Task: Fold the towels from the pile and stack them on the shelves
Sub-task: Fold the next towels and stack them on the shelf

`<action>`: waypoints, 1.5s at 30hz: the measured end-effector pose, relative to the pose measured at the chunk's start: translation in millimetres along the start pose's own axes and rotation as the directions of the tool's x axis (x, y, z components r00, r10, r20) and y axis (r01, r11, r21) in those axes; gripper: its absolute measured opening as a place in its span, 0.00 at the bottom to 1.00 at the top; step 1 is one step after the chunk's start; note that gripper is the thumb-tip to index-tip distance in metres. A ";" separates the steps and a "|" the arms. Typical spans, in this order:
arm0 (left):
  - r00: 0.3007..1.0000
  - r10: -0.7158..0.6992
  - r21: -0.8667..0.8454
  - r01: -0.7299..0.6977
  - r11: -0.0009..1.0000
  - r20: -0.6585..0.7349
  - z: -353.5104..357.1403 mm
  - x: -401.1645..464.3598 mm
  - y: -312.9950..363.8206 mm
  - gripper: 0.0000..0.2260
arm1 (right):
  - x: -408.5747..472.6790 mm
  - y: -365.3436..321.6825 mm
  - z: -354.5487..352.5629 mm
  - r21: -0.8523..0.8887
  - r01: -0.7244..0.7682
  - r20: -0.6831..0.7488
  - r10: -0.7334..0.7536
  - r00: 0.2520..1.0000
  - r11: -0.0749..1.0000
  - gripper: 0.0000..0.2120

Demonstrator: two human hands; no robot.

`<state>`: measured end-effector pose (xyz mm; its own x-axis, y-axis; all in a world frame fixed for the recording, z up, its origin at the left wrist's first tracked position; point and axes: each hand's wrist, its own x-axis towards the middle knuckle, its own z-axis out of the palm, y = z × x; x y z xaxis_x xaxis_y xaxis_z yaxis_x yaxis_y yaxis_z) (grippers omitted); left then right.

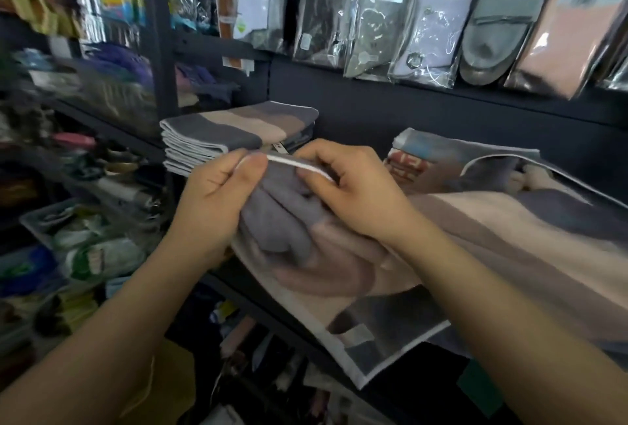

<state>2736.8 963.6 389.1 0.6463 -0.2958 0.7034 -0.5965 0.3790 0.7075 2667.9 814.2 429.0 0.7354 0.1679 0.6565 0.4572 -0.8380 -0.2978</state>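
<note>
While the striped towel (289, 220) is hanging bunched over the dark shelf (373, 112) edge, both hands are pinching its white hem: the left hand (217, 193) is holding one end, the right hand (346, 186) the other (each grip closed on fabric). Behind, a folded stack (217, 135) is sitting on the shelf, with loose towels (509, 214) lying to the right.

Bagged socks (373, 13) overhead; perhaps packaged goods in a bin (37, 220).

Left-side shelf goods (68, 186) blurred.
</note>
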 end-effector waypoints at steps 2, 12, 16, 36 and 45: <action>0.973 -0.096 -0.116 0.073 0.991 -0.209 -13.2 2.6 2.3 0.21 | 10.3 2.5 13.6 -0.063 -0.003 0.001 0.003 1.000 0.998 0.13; 0.787 -0.112 0.007 0.146 0.989 -0.606 -95.8 18.4 -21.7 0.18 | 30.1 16.8 88.9 -0.502 -0.105 0.199 0.233 0.952 0.859 0.06; 0.936 -0.197 0.672 0.347 0.654 -0.292 -130.4 9.8 -61.1 0.13 | 24.4 32.4 119.5 -0.375 -0.202 0.411 0.358 0.839 0.905 0.10; 0.886 -0.147 0.806 -0.316 0.502 0.439 -51.0 -56.5 -141.3 0.18 | -83.5 79.1 163.9 0.207 -0.563 0.086 0.558 0.825 0.800 0.05; 0.964 -0.226 0.815 0.015 0.580 0.142 -30.0 -90.5 -148.4 0.15 | -162.3 94.4 188.8 0.085 -0.724 0.261 0.687 0.679 0.684 0.12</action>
<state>2781.1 960.4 218.4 0.6897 -0.4953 0.5281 -0.7235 -0.4992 0.4768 2686.1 805.8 163.5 0.9434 -0.3261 0.0606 -0.1776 -0.6510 -0.7380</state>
